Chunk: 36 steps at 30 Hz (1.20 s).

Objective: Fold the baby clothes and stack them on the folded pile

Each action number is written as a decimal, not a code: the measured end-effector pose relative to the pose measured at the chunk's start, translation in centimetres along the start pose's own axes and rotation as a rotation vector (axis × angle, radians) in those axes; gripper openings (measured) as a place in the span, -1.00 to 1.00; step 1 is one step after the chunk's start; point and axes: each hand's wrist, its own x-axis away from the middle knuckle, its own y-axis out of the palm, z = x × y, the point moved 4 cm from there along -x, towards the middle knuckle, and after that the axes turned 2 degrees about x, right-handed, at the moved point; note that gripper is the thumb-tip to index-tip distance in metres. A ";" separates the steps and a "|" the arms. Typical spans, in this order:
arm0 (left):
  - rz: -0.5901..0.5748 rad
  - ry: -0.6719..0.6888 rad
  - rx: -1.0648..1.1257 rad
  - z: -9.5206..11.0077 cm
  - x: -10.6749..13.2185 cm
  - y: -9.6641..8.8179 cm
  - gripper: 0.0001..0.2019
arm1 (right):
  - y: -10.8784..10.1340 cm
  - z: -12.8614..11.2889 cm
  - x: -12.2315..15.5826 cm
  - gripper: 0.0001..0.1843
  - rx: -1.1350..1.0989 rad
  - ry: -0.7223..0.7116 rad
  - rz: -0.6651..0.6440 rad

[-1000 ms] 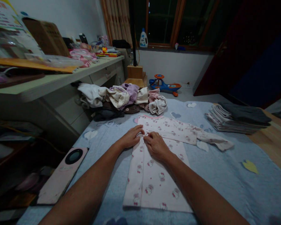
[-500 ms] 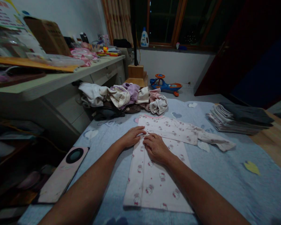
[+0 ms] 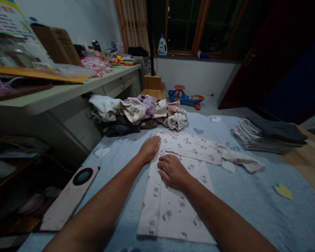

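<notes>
A white long-sleeved top with a cat print and a pink neckline lies spread on the blue bedding. Its left side is folded inward in a long strip, and a sleeve stretches out to the right. My left hand lies flat along the top's upper left edge, fingers pointing away from me. Lower and to the right, my right hand rests on the folded strip, fingers apart and slightly bent. Neither hand grips the fabric visibly.
Crumpled clothes are heaped at the bed's far edge. A folded clothes stack sits at right. A pink phone-like object lies at left, beside a cluttered desk. A blue ride-on toy stands on the floor beyond.
My left hand has moved slightly up and turned to lie along the top's left edge. My right hand has shifted slightly down, away from the left hand. The top keeps its shape.
</notes>
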 end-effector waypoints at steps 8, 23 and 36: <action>-0.131 -0.086 -0.103 -1.2 -3.0 0.5 -0.49 | -0.4 -0.6 0.4 -0.91 -0.044 -0.061 -0.030; -0.206 -0.081 -0.095 -0.1 0.4 0.3 -0.46 | -0.7 -3.0 0.7 -0.52 0.009 -0.079 -0.209; -0.288 0.018 -0.068 4.2 9.2 -1.2 -0.50 | -0.8 -2.9 2.0 -0.84 -0.036 0.022 -0.113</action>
